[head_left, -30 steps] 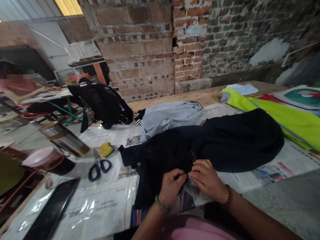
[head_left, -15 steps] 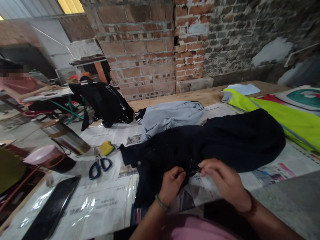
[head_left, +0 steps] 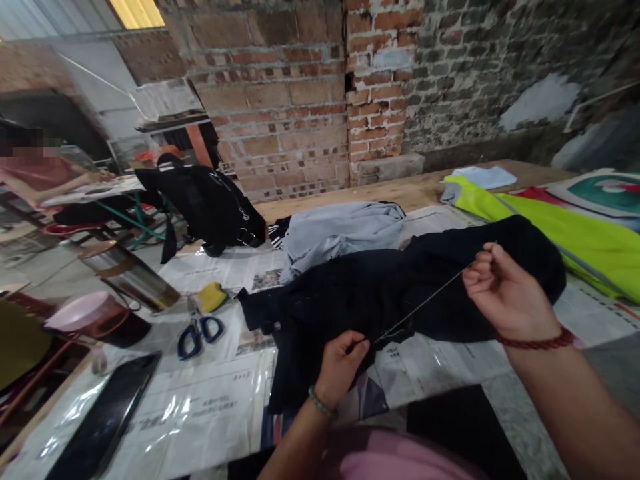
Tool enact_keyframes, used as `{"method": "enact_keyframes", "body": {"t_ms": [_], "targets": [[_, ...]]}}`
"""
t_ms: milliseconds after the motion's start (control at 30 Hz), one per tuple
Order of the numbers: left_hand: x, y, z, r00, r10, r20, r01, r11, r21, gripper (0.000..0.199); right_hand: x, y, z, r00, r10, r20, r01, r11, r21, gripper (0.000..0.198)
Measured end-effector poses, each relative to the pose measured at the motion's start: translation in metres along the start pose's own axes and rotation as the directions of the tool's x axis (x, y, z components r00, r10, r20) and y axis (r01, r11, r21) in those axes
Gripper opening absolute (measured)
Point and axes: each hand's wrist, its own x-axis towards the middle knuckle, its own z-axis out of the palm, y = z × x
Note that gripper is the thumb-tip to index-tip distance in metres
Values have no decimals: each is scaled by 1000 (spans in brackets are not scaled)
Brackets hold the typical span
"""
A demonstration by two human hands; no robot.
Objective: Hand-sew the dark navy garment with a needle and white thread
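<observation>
A dark navy garment [head_left: 345, 287] lies spread across the newspaper in front of me. My left hand [head_left: 343, 363] is closed, pinching the garment's near edge between thumb and fingers. From that edge a pale thread [head_left: 427, 300] runs taut up to the right. My right hand [head_left: 505, 287] is raised over the garment's right part, its fingers closed on the thread's far end. A needle may be at those fingertips, but it is too small to make out. Scissors with dark blue handles [head_left: 200, 333] lie left of the garment, beside a yellow sponge [head_left: 213, 297].
To the left are a steel flask [head_left: 133, 277], a pink-lidded container [head_left: 95, 317] and a black phone [head_left: 105, 413]. Behind lie a black bag [head_left: 210, 207] and grey clothing [head_left: 345, 227]. A neon-yellow garment [head_left: 550, 233] and an iron [head_left: 600, 193] are right. Another person sits far left.
My right hand has moved up and to the right, away from the garment's edge, drawing the thread out straight. My left hand has stayed at the edge.
</observation>
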Motion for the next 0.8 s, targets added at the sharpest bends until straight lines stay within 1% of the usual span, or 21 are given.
{"method": "enact_keyframes", "body": {"t_ms": [67, 167, 367, 500, 600, 700, 767, 800], "targets": [[0, 0, 0, 1000, -6, 6, 6, 1000, -18, 18, 9, -11, 4, 999, -18, -46, 20, 999, 44, 20], [0, 1, 0, 1000, 0, 4, 0, 1000, -26, 18, 22, -21, 9, 996, -65, -61, 70, 993, 92, 23], [0, 1, -1, 1000, -5, 4, 5, 999, -45, 18, 45, -28, 13, 987, -121, -108, 136, 980, 144, 23], [0, 1, 0, 1000, -28, 12, 29, 997, -68, 19, 54, -32, 19, 980, -149, -128, 167, 976, 137, 25], [0, 2, 0, 999, -40, 16, 41, 996, -79, 19, 59, -33, 25, 983, -137, -119, 152, 981, 123, 24], [0, 2, -2, 998, -60, 34, 63, 992, -105, 14, 59, -27, 28, 987, -120, -106, 131, 986, 105, 24], [-1, 1, -4, 996, -75, 49, 80, 989, -128, 10, 53, -18, 28, 991, -121, -47, 124, 990, 66, 23], [-1, 1, -5, 995, -81, 55, 88, 987, -137, 9, 48, -12, 27, 993, -120, 12, 120, 992, 26, 20]]}}
